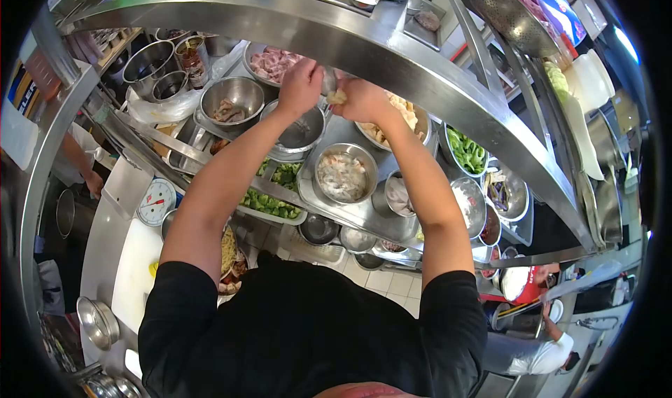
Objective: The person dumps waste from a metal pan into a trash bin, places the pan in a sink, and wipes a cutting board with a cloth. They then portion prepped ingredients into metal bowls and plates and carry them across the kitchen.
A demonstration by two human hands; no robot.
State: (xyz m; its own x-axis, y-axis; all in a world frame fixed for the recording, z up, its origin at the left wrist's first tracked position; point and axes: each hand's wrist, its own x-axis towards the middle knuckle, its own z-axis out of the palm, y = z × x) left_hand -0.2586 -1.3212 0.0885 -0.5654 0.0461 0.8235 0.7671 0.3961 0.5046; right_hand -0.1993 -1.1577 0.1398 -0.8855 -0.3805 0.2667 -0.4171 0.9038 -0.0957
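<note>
Both arms reach forward over a metal shelf of bowls. My left hand (302, 88) is closed beside a small shiny metal item (328, 81), near the bowl of pink raw meat (275, 65). Closed around a pale yellowish piece (337, 98), my right hand (362, 102) is close to the left one, by a bowl of pale yellow chunks (400, 115). What my left fingers hold is too small to make out. Below the hands are a mostly empty steel bowl (301, 128) and a bowl of whitish pieces in liquid (344, 174).
A steel rail (392, 41) arches across the front. Green peppers (467, 151), chopped greens (271, 204) and a dial scale (155, 202) lie around. Another person's hand (94, 184) shows at left; a person in white (549, 354) is at lower right.
</note>
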